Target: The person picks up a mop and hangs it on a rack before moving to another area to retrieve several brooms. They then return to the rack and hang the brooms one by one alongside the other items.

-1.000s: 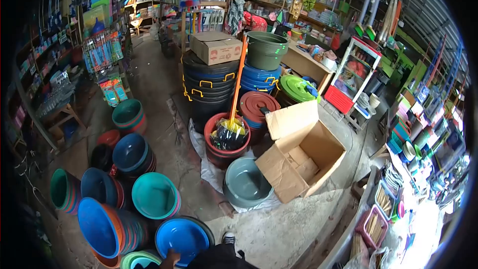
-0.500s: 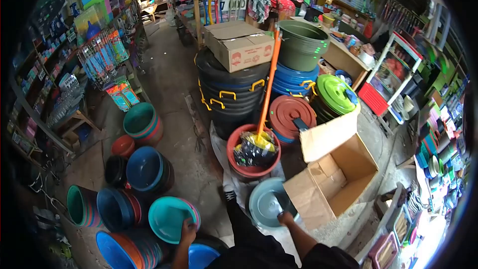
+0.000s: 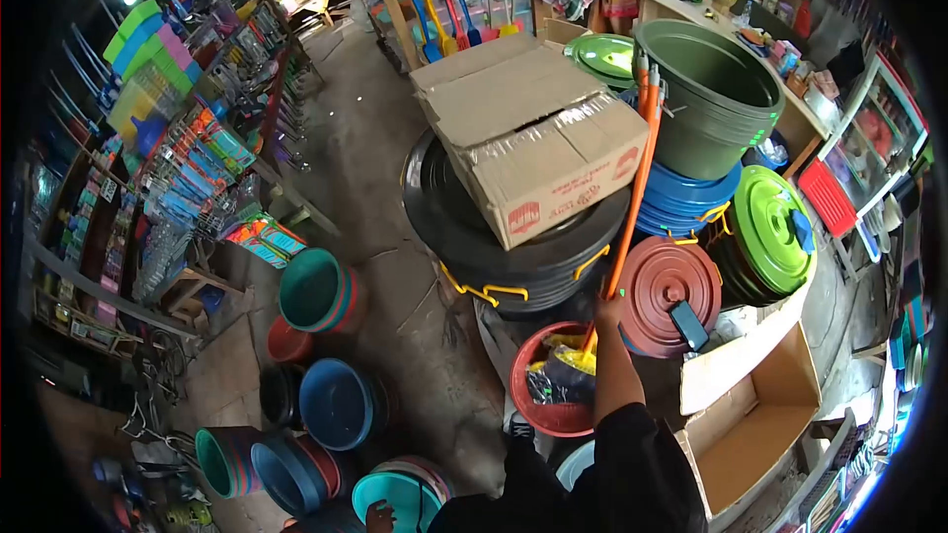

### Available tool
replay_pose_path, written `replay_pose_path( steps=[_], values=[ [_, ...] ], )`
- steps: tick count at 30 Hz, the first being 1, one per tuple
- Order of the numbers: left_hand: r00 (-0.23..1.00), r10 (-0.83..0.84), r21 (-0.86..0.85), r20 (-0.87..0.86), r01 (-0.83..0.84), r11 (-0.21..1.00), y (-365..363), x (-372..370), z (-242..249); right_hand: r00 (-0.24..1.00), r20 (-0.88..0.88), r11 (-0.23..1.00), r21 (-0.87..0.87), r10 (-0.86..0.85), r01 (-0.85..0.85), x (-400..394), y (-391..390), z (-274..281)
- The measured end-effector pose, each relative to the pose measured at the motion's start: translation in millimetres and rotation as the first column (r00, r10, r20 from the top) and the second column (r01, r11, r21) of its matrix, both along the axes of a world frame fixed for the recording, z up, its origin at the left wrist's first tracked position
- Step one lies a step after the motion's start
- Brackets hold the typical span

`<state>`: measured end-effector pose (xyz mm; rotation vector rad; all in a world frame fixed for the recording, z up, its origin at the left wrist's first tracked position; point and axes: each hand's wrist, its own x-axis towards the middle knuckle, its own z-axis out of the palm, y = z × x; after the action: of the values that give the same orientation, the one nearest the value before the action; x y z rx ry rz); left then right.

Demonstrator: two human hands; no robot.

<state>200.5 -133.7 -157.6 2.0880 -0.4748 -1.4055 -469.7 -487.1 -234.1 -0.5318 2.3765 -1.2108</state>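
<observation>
My right hand is closed around the lower part of the long orange poles, which lean out of a red bucket. Yellow ends and dark plastic wrapping show inside that bucket. At the bottom edge, my left hand is closed at the near side of a teal bucket, its fingers partly cut off by the frame. A grey-blue basin is mostly hidden behind my right arm. Beside my right hand is a reddish-brown lidded bin with a phone on it.
A cardboard box sits on stacked black tubs. Green tubs and a lime-lidded bin stand behind. An open carton is at right. Several bucket stacks line the left floor, near shelves of goods.
My right hand has left the grey-blue basin and moved up onto the orange poles. My left hand stays at the teal bucket, lower in view. The view has shifted closer to the tubs.
</observation>
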Motion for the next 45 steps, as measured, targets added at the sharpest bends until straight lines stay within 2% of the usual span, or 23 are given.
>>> replay_pose_path(
  steps=[1,2,4,6,10,13,15,16,18,20,21,24,26,28,30,32,36,39,40,41,42,44,45],
  values=[
    [0.964,-0.258,-0.104,0.061,0.264,0.959,11.3,4.3,2.7,0.998,0.008,0.997,0.047,-0.057,0.056,0.9,-3.4,8.6],
    [0.858,-0.493,-0.187,0.145,0.513,0.838,13.9,8.7,3.1,0.993,0.012,0.989,0.093,-0.115,0.114,0.6,-6.7,13.8],
    [0.978,-0.195,-0.001,-0.08,0.195,0.981,15.7,-4.0,24.8,0.995,-0.025,0.99,0.1,-0.1,0.102,0.1,-0.9,7.4],
    [0.956,-0.235,-0.004,-0.178,0.238,0.971,11.9,9.6,22.6,0.994,-0.1,0.985,0.173,0.032,-0.014,-2.2,1.9,8.0],
    [0.923,-0.345,-0.051,-0.171,0.342,0.938,-58.4,23.9,21.4,0.992,-0.122,0.995,0.095,0.035,-0.024,5.1,10.3,14.8],
    [0.887,-0.419,-0.086,-0.196,0.41,0.908,-100.3,3.9,16.8,0.97,-0.243,0.965,-0.247,0.025,-0.087,7.6,27.4,26.1],
    [0.853,-0.475,-0.127,-0.217,0.458,0.88,-137.0,-15.4,6.7,0.988,-0.153,0.953,-0.297,0.014,-0.06,10.0,42.6,31.0],
    [0.831,-0.508,-0.15,-0.225,0.486,0.861,-161.3,-29.5,7.3,0.981,-0.192,0.933,-0.351,0.006,-0.074,14.3,53.3,49.6],
    [0.779,-0.578,-0.19,-0.242,0.546,0.816,-205.4,-49.0,-4.6,0.975,-0.213,0.933,-0.359,-0.063,-0.018,21.6,73.2,71.2],
    [0.712,-0.653,-0.212,-0.259,0.618,0.758,-242.3,-56.9,-18.4,0.979,0.134,0.855,-0.479,-0.152,0.198,32.8,91.5,86.3],
    [0.67,-0.693,-0.208,-0.266,0.662,0.72,-257.7,-52.0,-22.1,0.987,0.016,0.922,-0.355,-0.161,0.156,31.1,105.2,66.2],
    [0.487,-0.823,-0.219,-0.293,0.804,0.553,-334.9,-51.2,-52.0,0.95,0.009,0.808,-0.523,-0.312,0.27,45.8,129.5,92.5],
    [0.412,-0.895,0.141,0.17,0.889,0.436,-370.2,-108.4,-53.1,0.912,0.015,0.795,-0.485,-0.41,0.365,58.5,144.2,126.0],
    [0.179,-0.923,-0.095,0.34,0.983,0.156,-404.6,-148.8,-57.2,0.896,0.103,0.734,-0.538,-0.432,0.415,77.4,159.4,176.0],
    [0.128,-0.934,-0.332,0.332,0.943,0.011,-432.4,-199.5,-51.4,0.859,0.114,0.671,-0.576,-0.499,0.467,95.5,173.0,203.3],
    [-0.036,-0.994,-0.268,0.105,0.961,-0.064,-457.3,-245.1,-55.9,0.827,0.107,0.65,-0.567,-0.552,0.506,113.2,192.2,218.2],
    [-0.345,-0.931,-0.427,0.118,0.829,-0.361,-437.4,-334.8,-12.2,0.72,0.289,0.514,-0.54,-0.631,0.667,163.3,213.7,262.6],
    [-0.61,-0.782,-0.53,0.125,0.626,-0.572,-379.8,-387.0,39.5,0.622,0.183,0.457,-0.529,-0.761,0.715,204.2,230.5,277.5],
    [-0.645,-0.67,-0.556,0.367,0.425,-0.714,-358.1,-397.7,56.2,0.597,0.224,0.396,-0.565,-0.771,0.724,217.9,235.8,276.2],
    [-0.608,-0.534,-0.529,0.588,0.211,-0.822,-337.6,-403.2,71.6,0.573,0.269,0.333,-0.597,-0.774,0.73,230.6,243.1,276.3],
    [-0.637,-0.491,-0.533,0.594,0.145,-0.833,-318.0,-406.3,85.4,0.52,0.26,0.283,-0.605,-0.814,0.744,244.5,250.6,282.3],
    [-0.766,-0.416,-0.591,0.49,0.058,-0.804,-279.1,-411.2,110.7,0.528,0.314,0.233,-0.642,-0.789,0.73,271.4,264.3,300.2],
    [-0.749,-0.349,-0.554,0.564,-0.029,-0.832,-261.7,-411.1,120.1,0.504,0.33,0.205,-0.638,-0.799,0.742,283.1,274.7,301.3]
  ],
)
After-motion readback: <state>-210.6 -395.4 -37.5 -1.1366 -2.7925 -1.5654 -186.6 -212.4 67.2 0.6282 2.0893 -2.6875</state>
